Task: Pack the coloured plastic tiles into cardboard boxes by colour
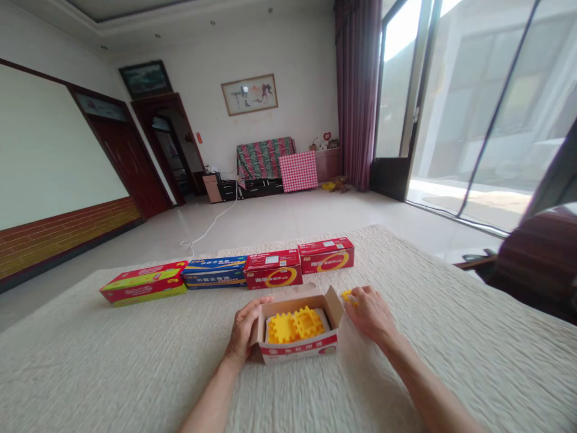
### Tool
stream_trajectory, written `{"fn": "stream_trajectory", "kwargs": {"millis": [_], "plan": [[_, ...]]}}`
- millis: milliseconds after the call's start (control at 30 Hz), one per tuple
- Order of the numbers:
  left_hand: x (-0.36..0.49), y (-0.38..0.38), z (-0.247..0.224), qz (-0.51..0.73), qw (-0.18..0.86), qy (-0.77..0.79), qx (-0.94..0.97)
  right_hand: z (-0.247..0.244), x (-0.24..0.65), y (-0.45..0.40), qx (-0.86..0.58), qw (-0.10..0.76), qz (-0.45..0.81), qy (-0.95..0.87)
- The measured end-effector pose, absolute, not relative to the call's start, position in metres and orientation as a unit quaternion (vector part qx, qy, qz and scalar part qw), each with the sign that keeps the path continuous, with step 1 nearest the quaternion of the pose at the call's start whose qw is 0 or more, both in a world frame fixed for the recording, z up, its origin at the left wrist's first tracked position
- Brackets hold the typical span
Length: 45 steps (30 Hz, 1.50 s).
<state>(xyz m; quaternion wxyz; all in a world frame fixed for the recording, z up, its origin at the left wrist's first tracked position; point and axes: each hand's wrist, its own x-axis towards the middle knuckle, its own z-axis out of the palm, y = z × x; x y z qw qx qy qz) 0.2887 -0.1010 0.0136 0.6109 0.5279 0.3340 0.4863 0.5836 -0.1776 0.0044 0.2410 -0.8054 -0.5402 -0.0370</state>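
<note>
An opened cardboard box, white and red on its front, stands before me with its flaps up. Two yellow toothed plastic building pieces lie side by side inside it. My left hand grips the box's left wall, thumb and fingers on either side of the edge. Just right of the box, my right hand is closed on another yellow plastic piece, mostly covered by the fingers. Something clear, like a thin plastic bag, seems to lie below that hand.
Behind the open box runs a row of closed boxes: a red and green box, a blue box, a red box and another red box. All rest on a cream textured cover. A dark red seat is at right.
</note>
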Motion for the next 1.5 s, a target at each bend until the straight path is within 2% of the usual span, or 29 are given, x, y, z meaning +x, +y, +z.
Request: {"fn": "stream_trajectory", "kwargs": {"millis": [133,267,367,433,567,667,733,833,1067,1167,1300,1400,1500], "plan": [[0.291,-0.104,0.017,0.492,0.613,0.339,0.518,0.015,0.596,-0.174,-0.804,0.275,-0.032,-0.526],[0.293,-0.104,0.017,0.493,0.617,0.339,0.511,0.063,0.585,-0.186,-0.741,0.425,-0.072,-0.515],[0.293,-0.103,0.016,0.499,0.613,0.33,0.516,0.1,0.542,-0.202,-0.671,0.462,-0.081,-0.574],[0.292,-0.103,0.015,0.497,0.616,0.323,0.52,0.11,0.503,-0.21,-0.622,0.449,-0.062,-0.638],[0.291,-0.102,0.013,0.493,0.63,0.303,0.518,0.096,0.441,-0.207,-0.621,0.342,-0.066,-0.702],[0.291,-0.102,0.012,0.5,0.633,0.3,0.51,0.08,0.425,-0.199,-0.649,0.292,-0.079,-0.699],[0.291,-0.102,0.011,0.505,0.628,0.3,0.511,0.078,0.425,-0.196,-0.65,0.291,-0.079,-0.698],[0.291,-0.102,0.011,0.509,0.621,0.303,0.514,0.088,0.434,-0.199,-0.626,0.344,-0.088,-0.694],[0.289,-0.089,0.004,0.593,0.616,0.303,0.42,0.105,0.482,-0.211,-0.561,0.586,-0.183,-0.555],[0.285,-0.081,-0.002,0.635,0.615,0.347,0.314,0.082,0.504,-0.213,-0.619,0.641,-0.119,-0.437],[0.28,-0.086,-0.002,0.606,0.644,0.359,0.3,0.038,0.523,-0.21,-0.657,0.668,0.108,-0.332],[0.277,-0.098,0.006,0.525,0.719,0.296,0.346,0.015,0.524,-0.205,-0.622,0.632,0.259,-0.382],[0.276,-0.106,0.014,0.469,0.773,0.212,0.371,0.011,0.516,-0.205,-0.583,0.607,0.313,-0.441]]}}
